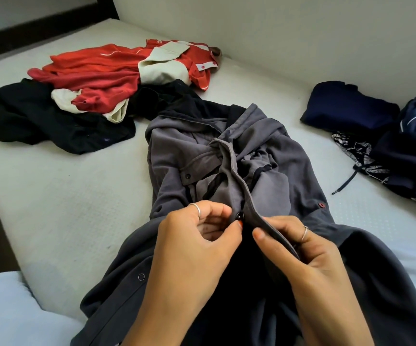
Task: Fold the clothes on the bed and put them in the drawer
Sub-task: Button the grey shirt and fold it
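Now | grey shirt (pixel 202 156) on bed (pixel 52 208) | both hands' fingers (pixel 262 233) pinch its placket

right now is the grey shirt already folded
No, the grey shirt lies spread open on the bed while both hands work a button.

Below the grips, the grey shirt (pixel 227 171) runs off the bottom edge; right, dark folded clothes (pixel 411 151) are cropped.
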The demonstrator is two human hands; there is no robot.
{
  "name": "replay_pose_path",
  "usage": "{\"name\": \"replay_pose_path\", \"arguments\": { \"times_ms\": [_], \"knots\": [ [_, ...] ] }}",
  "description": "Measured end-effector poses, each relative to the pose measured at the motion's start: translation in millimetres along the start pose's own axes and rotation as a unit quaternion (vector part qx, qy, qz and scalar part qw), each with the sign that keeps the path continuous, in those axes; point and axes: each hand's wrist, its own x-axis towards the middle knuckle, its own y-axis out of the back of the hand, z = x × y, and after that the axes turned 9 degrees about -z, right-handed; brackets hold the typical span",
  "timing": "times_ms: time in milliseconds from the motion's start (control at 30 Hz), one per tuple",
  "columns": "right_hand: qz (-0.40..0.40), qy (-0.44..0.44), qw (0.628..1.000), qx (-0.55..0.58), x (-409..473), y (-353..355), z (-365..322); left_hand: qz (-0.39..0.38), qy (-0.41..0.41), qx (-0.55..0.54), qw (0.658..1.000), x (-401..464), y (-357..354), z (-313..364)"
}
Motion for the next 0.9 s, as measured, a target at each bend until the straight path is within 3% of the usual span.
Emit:
{"name": "replay_pose_path", "arguments": {
  "times_ms": [433, 567, 767, 900],
  "knots": [
    [0.030, 0.094, 0.992, -0.079, -4.1, -6.7, 10.3, 0.006, 0.007, 0.026, 1.000, -2.0, -2.5, -0.5],
    [0.037, 0.141, 0.977, -0.155, -4.9, -10.7, 12.7, -0.019, 0.041, -0.030, 0.999, 1.0, -0.4, -4.9],
    [0.086, 0.245, 0.880, -0.397, -3.5, -17.3, 31.0, -0.084, 0.125, -0.284, 0.947, 3.0, -2.7, 1.8],
    [0.077, 0.253, 0.815, -0.516, -4.2, -22.0, 34.6, -0.098, 0.169, -0.305, 0.932, 7.9, -4.8, -2.4]
  ]
}}
